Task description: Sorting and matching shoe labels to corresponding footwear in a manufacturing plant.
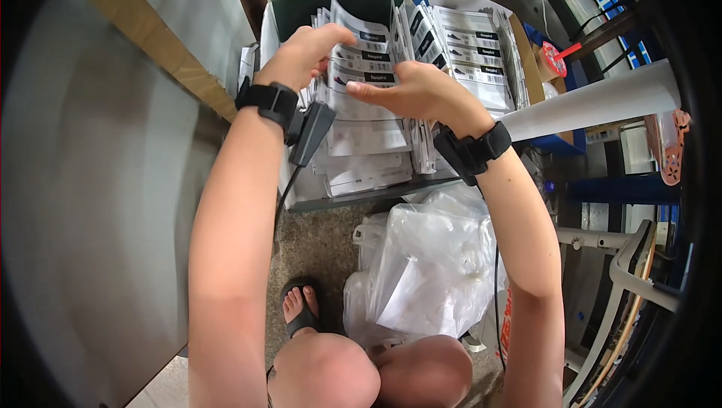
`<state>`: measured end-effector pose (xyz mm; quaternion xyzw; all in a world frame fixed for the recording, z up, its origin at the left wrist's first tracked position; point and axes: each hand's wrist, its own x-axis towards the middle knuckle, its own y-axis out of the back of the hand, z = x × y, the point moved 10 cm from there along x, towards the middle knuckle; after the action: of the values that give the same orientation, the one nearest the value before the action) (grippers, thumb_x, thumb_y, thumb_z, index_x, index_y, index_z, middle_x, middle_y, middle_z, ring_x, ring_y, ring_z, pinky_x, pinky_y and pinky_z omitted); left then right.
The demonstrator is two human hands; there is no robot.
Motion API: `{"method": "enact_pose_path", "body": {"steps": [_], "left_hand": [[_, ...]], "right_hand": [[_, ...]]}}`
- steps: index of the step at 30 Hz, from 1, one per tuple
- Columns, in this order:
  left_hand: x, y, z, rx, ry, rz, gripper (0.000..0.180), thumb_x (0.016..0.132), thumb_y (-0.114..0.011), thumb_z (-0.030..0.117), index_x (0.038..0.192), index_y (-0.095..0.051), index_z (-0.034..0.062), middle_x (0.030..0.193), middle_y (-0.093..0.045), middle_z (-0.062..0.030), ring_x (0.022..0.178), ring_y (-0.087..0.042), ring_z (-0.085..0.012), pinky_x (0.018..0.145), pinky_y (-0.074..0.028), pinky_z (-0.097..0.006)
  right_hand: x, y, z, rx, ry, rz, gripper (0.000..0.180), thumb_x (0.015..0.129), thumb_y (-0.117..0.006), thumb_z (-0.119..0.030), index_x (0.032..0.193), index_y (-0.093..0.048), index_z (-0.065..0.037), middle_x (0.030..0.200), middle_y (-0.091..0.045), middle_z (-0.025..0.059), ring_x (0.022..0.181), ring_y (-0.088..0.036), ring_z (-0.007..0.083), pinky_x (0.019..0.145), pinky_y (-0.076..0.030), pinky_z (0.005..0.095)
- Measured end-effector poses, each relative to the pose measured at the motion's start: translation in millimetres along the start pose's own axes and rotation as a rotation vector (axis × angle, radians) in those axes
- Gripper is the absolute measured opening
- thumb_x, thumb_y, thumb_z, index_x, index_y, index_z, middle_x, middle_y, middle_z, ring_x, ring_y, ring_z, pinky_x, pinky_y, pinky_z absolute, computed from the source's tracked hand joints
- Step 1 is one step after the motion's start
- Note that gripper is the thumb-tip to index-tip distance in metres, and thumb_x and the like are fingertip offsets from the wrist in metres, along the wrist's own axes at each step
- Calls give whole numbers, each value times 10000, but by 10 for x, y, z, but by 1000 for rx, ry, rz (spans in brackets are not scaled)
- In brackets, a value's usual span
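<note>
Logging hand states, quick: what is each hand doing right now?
Left hand: closed, pinching the printed cards in the box.
Right hand: fingers mostly straight, resting against the same cards; grip cannot be told.

A speckled grey floor (316,246) runs below. A large grey panel (90,182) edged in brown fills the left. Blue shelving (624,186) and a white frame (624,273) stand on the right.

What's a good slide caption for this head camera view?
Both hands, left hand and right hand, leaf through white printed paper cards stacked in a dark green box.
</note>
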<state>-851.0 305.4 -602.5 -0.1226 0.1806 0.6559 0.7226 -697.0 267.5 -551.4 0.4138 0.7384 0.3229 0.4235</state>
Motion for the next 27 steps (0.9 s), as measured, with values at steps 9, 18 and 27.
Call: {"method": "enact_pose_path", "body": {"steps": [9,18,27], "left_hand": [[-203,-647,903,-241,-430,-305,280,833,-612,235,897,-646,-35,869,-689,-143,767,-683,-228,678,-512,-284],[-15,27,-416,753,280,-61,426,825,-560,144,1162,-526,-114,1031,-634,-211,786,-699,-308,670,-598,-428],[-4,-12,-298,944,206,11,364,791,-680,146,1029,-595,-116,1001,-636,-188,819,-661,-278,605,-587,-364]], "right_hand": [[120,-5,-12,-4,73,167,436,729,-634,-325,829,-661,98,908,-663,294,900,-672,389,806,-540,392],[123,253,592,144,-212,145,315,740,-592,-252,821,-554,49,613,-465,41,474,-420,145,371,-305,323],[206,203,620,154,-235,102,330,754,-625,-290,828,-572,28,623,-478,35,461,-417,138,368,-298,321]]}}
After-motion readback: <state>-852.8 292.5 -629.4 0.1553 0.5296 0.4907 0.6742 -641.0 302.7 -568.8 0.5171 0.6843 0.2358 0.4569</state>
